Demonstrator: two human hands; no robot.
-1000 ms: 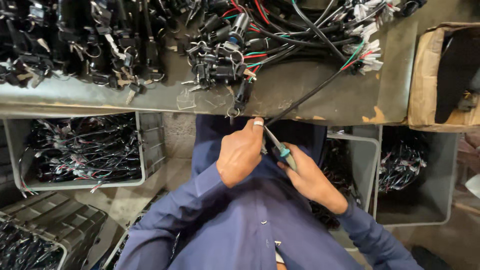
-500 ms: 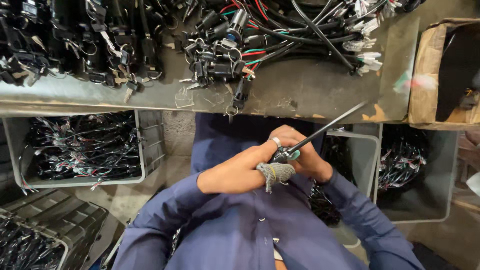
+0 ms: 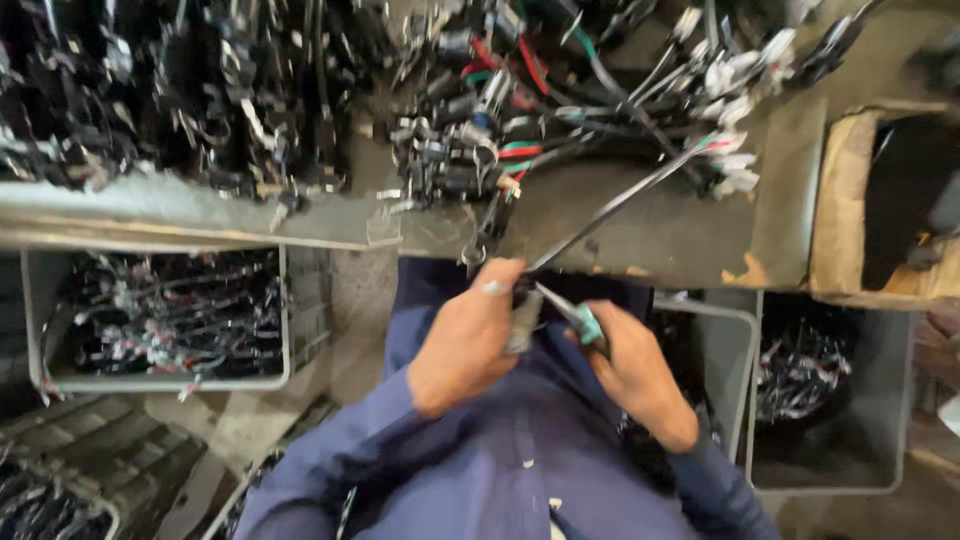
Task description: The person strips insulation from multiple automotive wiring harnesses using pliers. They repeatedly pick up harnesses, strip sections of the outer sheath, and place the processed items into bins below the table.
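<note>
My left hand point(image 3: 466, 338) is closed around a small grey connector and the near end of a black cable point(image 3: 625, 198) that runs up and right to the wire pile on the bench. My right hand point(image 3: 634, 372) grips a small tool with teal handles point(image 3: 583, 322), its metal tip pointed at the piece in my left hand. Both hands are held close together just below the bench edge, above my blue shirt.
A worn metal bench point(image 3: 600, 235) carries heaps of black wire harnesses point(image 3: 180, 90) and a bundle with white, red and green connectors point(image 3: 600, 90). Grey bins of harnesses sit below at left point(image 3: 160, 320) and right point(image 3: 830, 390). A cardboard box point(image 3: 850, 200) stands at right.
My hands, pressed together half a second ago, have parted slightly; the left hand has moved left and the teal tool sits again between them. The view has blurred.
</note>
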